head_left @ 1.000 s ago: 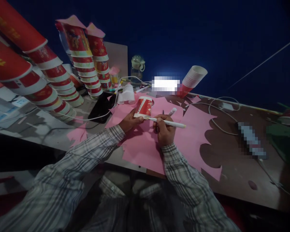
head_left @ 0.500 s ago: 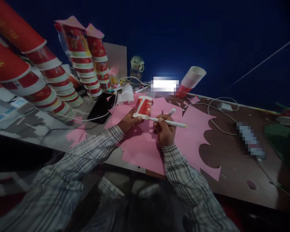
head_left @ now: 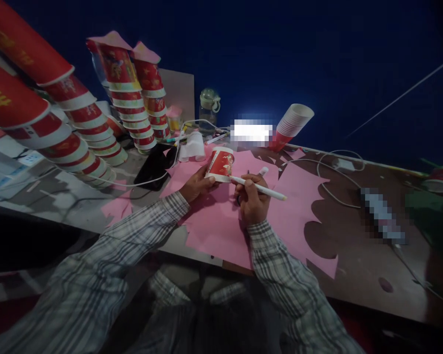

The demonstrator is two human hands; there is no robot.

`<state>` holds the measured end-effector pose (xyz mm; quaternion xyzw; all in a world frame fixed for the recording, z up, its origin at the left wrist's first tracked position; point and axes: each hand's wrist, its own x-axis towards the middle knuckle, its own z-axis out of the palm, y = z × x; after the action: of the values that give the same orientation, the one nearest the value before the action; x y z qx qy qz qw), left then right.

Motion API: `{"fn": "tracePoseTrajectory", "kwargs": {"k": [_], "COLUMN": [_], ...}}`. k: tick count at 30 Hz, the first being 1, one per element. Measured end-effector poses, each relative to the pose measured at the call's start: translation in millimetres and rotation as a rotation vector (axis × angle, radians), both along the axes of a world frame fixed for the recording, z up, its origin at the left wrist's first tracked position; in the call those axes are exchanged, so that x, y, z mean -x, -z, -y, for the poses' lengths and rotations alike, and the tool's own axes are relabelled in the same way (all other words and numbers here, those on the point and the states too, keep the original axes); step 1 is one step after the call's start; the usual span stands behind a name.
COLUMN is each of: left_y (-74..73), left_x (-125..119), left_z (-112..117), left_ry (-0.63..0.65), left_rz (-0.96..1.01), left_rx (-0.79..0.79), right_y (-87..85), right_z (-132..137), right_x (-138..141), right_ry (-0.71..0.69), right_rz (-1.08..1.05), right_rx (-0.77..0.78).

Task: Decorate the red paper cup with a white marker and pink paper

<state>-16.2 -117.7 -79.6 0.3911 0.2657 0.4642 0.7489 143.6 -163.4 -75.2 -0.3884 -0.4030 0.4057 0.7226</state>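
My left hand point(head_left: 197, 186) grips a red and white paper cup point(head_left: 222, 163) by its lower left side, over pink paper. In my right hand point(head_left: 254, 200) is a white marker pen point(head_left: 263, 189), held in a writing grip with its yellowish end pointing right. The pen's tip is at the lower right edge of the cup; whether it touches cannot be made out. A white pen cap point(head_left: 263, 171) shows just behind my right hand. Under both hands lies a large cut sheet of pink paper point(head_left: 216, 236).
Towers of stacked red cups point(head_left: 123, 93) stand at left, two with pink paper tops. A black phone point(head_left: 153, 169), a white crumpled-looking cup point(head_left: 195, 146) and a lidded bottle point(head_left: 208, 108) lie beyond. Nested paper cups point(head_left: 292, 125) lean at the back. A white cable point(head_left: 321, 172) loops at right.
The cup has turned slightly in my left hand and shifted a little right. The marker tilts more steeply, with its tip nearer the cup's right edge.
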Motion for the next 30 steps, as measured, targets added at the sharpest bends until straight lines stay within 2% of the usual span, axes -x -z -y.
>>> {"fn": "tracePoseTrajectory", "kwargs": {"k": [6, 11, 16, 22, 26, 30], "left_y": [1.6, 7.0, 8.9, 4.6, 3.6, 2.7], "left_x": [-0.4, -1.8, -1.7, -2.4, -3.3, -3.4], "left_z": [0.7, 0.7, -0.8, 0.9, 1.3, 0.9], "left_ry": [0.023, -0.006, -0.020, -0.036, -0.046, -0.035], "left_rz": [0.050, 0.059, 0.022, 0.021, 0.018, 0.013], "left_rx": [0.030, 0.008, -0.013, -0.017, -0.024, -0.032], "right_y": [-0.1, -4.3, -4.2, -6.0, -5.4, 0.0], "right_z": [3.6, 6.7, 7.5, 8.9, 7.8, 2.2], "right_x": [1.0, 4.3, 4.1, 5.8, 7.6, 4.9], "right_ry": [-0.053, -0.072, -0.042, -0.048, -0.005, 0.050], "right_rz": [0.042, 0.085, 0.141, 0.169, 0.222, 0.157], "right_rx": [0.012, -0.012, -0.003, 0.003, 0.011, 0.002]}}
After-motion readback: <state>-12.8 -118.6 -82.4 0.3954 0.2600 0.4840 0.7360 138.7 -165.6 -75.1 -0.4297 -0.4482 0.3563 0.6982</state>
